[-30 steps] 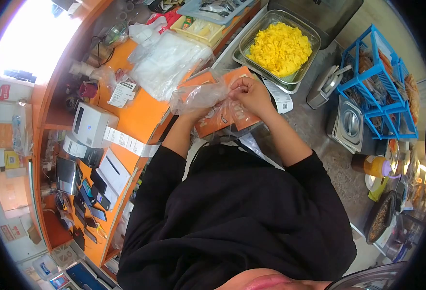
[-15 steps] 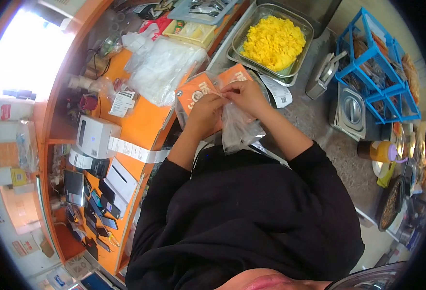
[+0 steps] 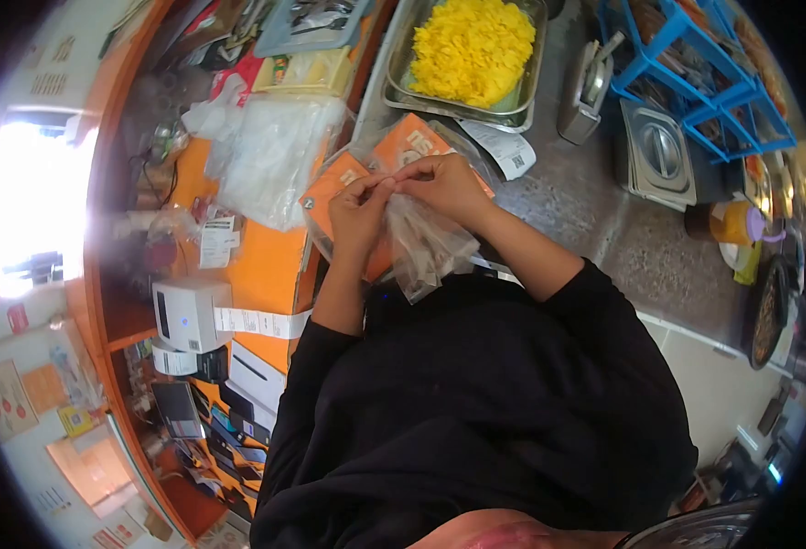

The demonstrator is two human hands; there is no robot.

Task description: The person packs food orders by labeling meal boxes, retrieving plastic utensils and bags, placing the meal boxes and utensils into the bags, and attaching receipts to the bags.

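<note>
Both hands meet at the gathered neck of a clear plastic bag (image 3: 426, 247), whose loose end hangs toward the body. My left hand (image 3: 359, 215) pinches the bag from the left, with its fingertips touching those of the other hand. From the right, my right hand (image 3: 440, 188) also pinches the bag. Orange printed packaging (image 3: 412, 139) shows through clear plastic behind and beside the hands, in two angled parts. What lies between the fingertips is too small to make out.
Beyond the hands, a metal tray (image 3: 518, 117) holds yellow food, near a printed receipt (image 3: 504, 146). Clear bags (image 3: 275, 160) and a label printer (image 3: 193, 316) lie left. At right are a blue rack (image 3: 687, 64), lidded metal container (image 3: 661, 156) and squeeze bottle (image 3: 737, 222).
Over the last second, the bag's loose end has swung from the left down toward the body. Both hands have come together at its neck. The view has shifted, moving the tray up and left.
</note>
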